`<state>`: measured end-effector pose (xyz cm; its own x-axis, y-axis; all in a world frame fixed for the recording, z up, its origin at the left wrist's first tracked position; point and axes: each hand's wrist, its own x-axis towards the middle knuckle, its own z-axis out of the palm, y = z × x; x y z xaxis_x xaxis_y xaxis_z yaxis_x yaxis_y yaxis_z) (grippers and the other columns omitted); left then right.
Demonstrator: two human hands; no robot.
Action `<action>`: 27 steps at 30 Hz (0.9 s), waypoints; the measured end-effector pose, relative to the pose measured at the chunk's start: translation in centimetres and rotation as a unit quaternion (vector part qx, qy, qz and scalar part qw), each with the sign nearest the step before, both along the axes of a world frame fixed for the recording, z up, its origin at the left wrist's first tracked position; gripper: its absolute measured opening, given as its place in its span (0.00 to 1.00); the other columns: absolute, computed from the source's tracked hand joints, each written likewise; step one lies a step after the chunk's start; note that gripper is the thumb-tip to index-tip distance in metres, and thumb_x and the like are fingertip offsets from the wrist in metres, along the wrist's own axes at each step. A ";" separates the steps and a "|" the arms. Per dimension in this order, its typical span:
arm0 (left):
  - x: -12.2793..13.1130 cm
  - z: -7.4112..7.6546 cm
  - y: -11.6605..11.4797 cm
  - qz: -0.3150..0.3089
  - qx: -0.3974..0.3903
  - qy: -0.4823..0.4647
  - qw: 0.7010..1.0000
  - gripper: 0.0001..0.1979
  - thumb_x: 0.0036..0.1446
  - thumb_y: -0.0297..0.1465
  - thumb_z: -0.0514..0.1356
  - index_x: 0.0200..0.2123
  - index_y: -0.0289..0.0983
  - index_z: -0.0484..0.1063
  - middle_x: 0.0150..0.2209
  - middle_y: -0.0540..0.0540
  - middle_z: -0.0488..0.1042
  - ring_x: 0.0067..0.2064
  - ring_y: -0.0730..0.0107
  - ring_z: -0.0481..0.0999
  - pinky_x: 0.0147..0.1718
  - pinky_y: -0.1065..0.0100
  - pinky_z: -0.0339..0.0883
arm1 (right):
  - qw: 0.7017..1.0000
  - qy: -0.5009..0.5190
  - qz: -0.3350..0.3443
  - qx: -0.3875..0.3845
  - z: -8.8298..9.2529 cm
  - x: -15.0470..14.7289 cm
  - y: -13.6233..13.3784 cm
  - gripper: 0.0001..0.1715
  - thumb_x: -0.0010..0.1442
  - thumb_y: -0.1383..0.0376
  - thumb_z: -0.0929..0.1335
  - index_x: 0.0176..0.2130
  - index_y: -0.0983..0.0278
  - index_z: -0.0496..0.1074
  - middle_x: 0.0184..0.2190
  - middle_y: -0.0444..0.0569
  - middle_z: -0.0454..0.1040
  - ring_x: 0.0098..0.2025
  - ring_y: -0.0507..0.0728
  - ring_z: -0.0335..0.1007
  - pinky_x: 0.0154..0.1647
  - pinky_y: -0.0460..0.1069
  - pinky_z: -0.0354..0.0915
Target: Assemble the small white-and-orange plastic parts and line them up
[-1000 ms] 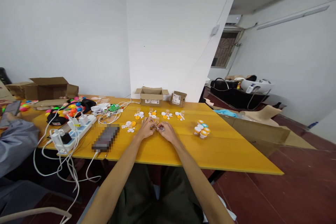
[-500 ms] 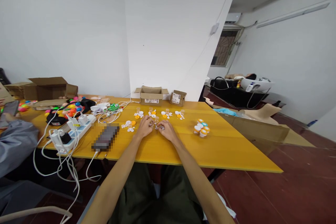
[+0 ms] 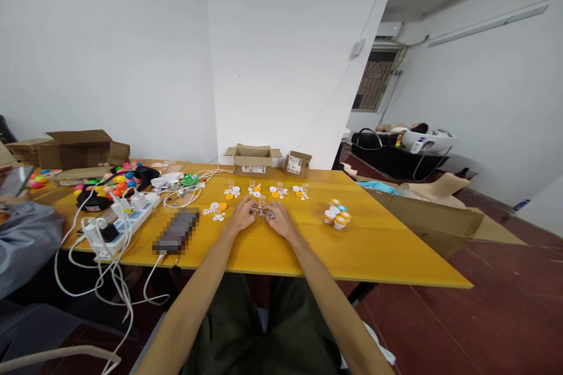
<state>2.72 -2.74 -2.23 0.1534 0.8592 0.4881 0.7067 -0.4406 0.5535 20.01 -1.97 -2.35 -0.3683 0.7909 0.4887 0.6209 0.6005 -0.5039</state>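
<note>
My left hand (image 3: 243, 214) is over the middle of the table, fingers curled around a small greyish piece too small to name. Close beside it, my right hand (image 3: 280, 220) pinches another small round greyish piece (image 3: 270, 215). A small clear plastic jar (image 3: 262, 200) stands just beyond the gap between my hands. To the left of them lie white discs (image 3: 214, 206) and an orange ring-like lid (image 3: 222, 207). Further back are several little groups of clear jars (image 3: 280, 186), white discs (image 3: 273, 190) and orange lids (image 3: 275, 194).
Several lidded jars (image 3: 338, 214) are clustered on the right. At the back stand an open carton (image 3: 253, 161) and a smaller box (image 3: 298, 164). Leftward lie a phone (image 3: 177, 231), a cabled power strip (image 3: 132, 225) and colourful balls (image 3: 121, 184). Another person's sleeve (image 3: 29, 240) is at far left.
My hands stay almost in place, with only slight finger movement around the small pieces. At far left, the other person's hand and phone have shifted a little.
</note>
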 end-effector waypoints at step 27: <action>0.1 0.5 -0.4 0.063 -0.002 0.055 0.996 0.12 0.53 0.25 0.63 0.41 0.44 0.78 0.45 0.45 0.71 0.54 0.56 0.70 0.57 0.54 0.65 | 0.991 0.079 -0.085 -0.063 -0.6 0.6 1.1 0.09 0.58 0.69 0.68 0.38 0.60 0.78 0.42 0.48 0.79 0.38 0.56 0.76 0.45 0.49 0.70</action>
